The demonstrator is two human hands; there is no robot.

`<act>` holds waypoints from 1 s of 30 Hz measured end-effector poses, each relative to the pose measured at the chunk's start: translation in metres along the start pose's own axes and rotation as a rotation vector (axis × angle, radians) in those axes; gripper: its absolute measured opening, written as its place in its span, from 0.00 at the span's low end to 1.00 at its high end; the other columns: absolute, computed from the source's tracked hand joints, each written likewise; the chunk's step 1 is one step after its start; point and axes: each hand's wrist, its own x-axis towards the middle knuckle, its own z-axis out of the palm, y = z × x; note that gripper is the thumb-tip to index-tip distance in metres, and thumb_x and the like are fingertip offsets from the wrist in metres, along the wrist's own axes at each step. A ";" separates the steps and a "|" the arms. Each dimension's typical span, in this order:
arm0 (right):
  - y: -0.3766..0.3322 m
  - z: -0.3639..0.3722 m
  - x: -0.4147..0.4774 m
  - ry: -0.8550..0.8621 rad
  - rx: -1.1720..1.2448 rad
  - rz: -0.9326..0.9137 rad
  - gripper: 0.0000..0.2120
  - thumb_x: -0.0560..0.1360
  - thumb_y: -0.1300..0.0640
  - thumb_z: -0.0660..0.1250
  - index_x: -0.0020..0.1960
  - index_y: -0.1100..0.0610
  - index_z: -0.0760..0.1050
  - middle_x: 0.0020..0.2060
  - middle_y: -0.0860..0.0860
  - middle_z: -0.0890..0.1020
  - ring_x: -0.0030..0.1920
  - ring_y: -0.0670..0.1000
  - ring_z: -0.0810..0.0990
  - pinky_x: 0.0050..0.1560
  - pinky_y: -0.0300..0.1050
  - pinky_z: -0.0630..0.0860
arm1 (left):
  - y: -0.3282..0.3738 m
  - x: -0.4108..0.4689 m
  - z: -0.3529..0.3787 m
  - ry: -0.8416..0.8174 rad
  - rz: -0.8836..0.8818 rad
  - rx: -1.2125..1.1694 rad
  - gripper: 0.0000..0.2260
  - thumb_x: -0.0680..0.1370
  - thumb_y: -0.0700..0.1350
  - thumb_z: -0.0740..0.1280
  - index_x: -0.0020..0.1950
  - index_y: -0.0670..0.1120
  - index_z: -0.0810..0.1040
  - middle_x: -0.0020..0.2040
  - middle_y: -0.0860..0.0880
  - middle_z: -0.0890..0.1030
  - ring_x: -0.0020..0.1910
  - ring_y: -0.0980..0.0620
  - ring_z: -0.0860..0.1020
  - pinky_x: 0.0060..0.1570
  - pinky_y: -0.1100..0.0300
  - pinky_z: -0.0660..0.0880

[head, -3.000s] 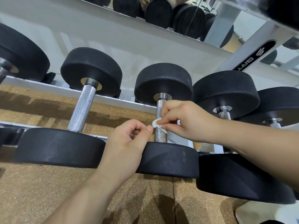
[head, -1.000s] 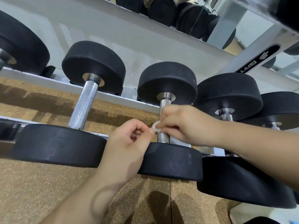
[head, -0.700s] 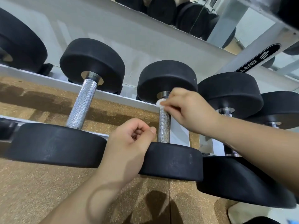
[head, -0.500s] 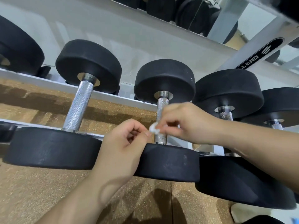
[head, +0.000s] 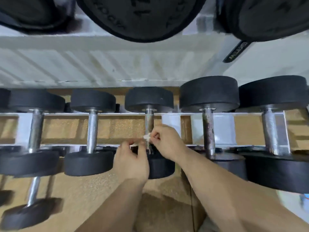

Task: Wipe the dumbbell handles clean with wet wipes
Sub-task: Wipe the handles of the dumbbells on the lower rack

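Note:
Several black-headed dumbbells with steel handles lie side by side on a white rack [head: 172, 124]. At the lower end of the middle dumbbell's handle [head: 149, 121], my right hand [head: 167, 143] pinches a small white wet wipe [head: 146, 136] against the steel. My left hand [head: 132, 163] lies over that dumbbell's near head [head: 161, 166]. Its thumb and forefinger are curled and pinch a white end of the wipe just left of the handle. The handle's lowest part is hidden behind my fingers.
Neighbouring dumbbell handles stand to the left [head: 92, 129] and to the right [head: 208, 131], the right one darker and stained. Larger dumbbells [head: 142, 17] fill the shelf above. A small dumbbell [head: 33, 190] lies on the cork-coloured floor at the lower left.
The view has pulled back and now looks down on the whole row. My right hand has stayed low on the handle with the wipe, and my left fingers have closed on the wipe.

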 end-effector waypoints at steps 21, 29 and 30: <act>0.004 0.009 0.030 0.209 0.765 0.448 0.03 0.75 0.56 0.72 0.48 0.51 0.79 0.45 0.45 0.81 0.46 0.45 0.80 0.45 0.38 0.75 | -0.006 -0.002 0.003 -0.008 -0.008 -0.003 0.14 0.72 0.57 0.64 0.51 0.53 0.79 0.49 0.53 0.81 0.52 0.50 0.78 0.53 0.52 0.74; 0.016 0.012 0.010 0.028 0.574 0.457 0.06 0.75 0.58 0.73 0.41 0.50 0.78 0.42 0.48 0.83 0.44 0.52 0.83 0.52 0.51 0.82 | -0.011 0.001 0.002 -0.035 0.003 -0.006 0.13 0.72 0.58 0.64 0.50 0.52 0.79 0.47 0.53 0.82 0.50 0.51 0.79 0.53 0.53 0.74; 0.018 0.011 0.006 -0.025 0.541 0.459 0.06 0.74 0.58 0.73 0.41 0.51 0.78 0.42 0.49 0.83 0.43 0.52 0.83 0.52 0.53 0.82 | -0.010 0.001 0.002 -0.036 0.010 -0.004 0.13 0.72 0.57 0.63 0.50 0.52 0.79 0.47 0.53 0.82 0.50 0.52 0.79 0.52 0.53 0.74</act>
